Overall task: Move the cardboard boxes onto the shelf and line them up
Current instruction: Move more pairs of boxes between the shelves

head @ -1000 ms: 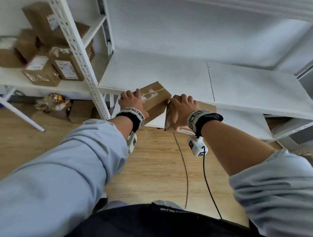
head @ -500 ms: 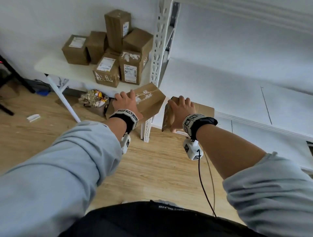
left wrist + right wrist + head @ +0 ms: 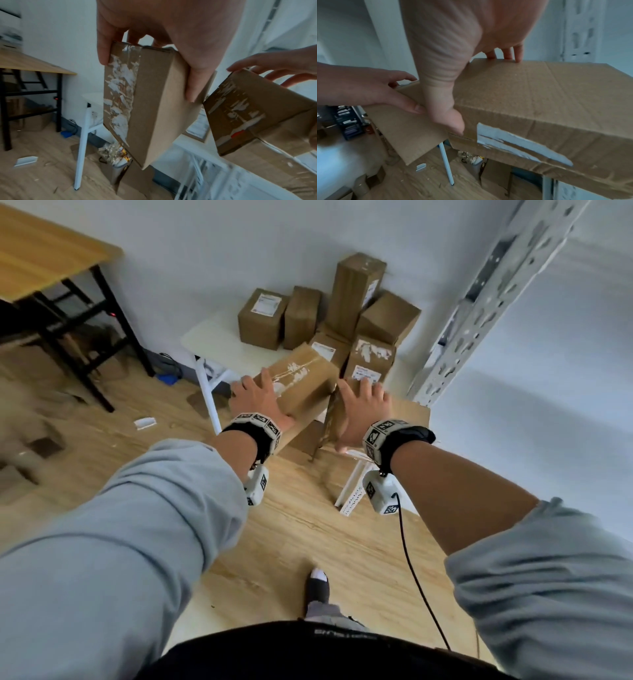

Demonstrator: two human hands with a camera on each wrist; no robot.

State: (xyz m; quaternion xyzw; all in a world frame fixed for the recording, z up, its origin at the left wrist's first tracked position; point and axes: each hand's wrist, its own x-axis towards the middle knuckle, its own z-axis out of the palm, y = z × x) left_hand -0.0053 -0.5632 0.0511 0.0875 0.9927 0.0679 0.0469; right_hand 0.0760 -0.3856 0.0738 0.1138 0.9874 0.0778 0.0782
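Each hand carries one brown cardboard box in the air. My left hand (image 3: 258, 402) grips a box with torn white label remains (image 3: 305, 381), thumb on one side and fingers over the far edge (image 3: 145, 101). My right hand (image 3: 363, 405) grips a wider flat box (image 3: 407, 419) by its left end, thumb on the side and fingers over the top (image 3: 530, 101). The two boxes almost touch. Behind them, a pile of several boxes (image 3: 329, 313) sits on a low white table (image 3: 205, 337). The shelf's perforated white upright (image 3: 479, 296) rises at the right.
A wooden desk on black legs (image 3: 44, 251) stands at the far left. Cardboard scraps and a small white piece (image 3: 145, 422) lie on the wood floor. More flat cardboard and a bag lie under the white table (image 3: 116, 155). My foot (image 3: 318, 587) is below.
The view has swung left, from the white shelf boards to the pile of boxes on the low table. Both hands keep hold of their boxes, carried side by side.
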